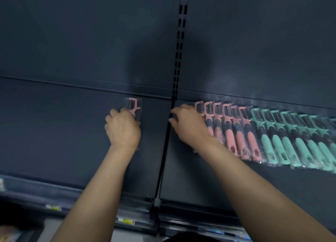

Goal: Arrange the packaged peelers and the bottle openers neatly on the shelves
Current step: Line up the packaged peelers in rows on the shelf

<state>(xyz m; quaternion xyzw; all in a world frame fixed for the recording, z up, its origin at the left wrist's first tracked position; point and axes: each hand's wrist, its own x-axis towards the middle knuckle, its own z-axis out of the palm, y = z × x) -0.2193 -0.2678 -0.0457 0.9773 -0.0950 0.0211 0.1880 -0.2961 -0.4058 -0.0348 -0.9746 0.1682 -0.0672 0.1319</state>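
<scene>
The left hand (122, 128) covers the handle of the lone peeler (134, 107). The right hand (187, 125) hides most of the row's leftmost peeler (198, 106); its fingertips curl out of sight. Teal peelers (291, 141) run off the right edge. Near shelf labels (125, 220) blur unreadably.

matt dark metal shelf (72, 132); peelers (272, 138) in glossy, crinkled clear plastic sleeves
</scene>
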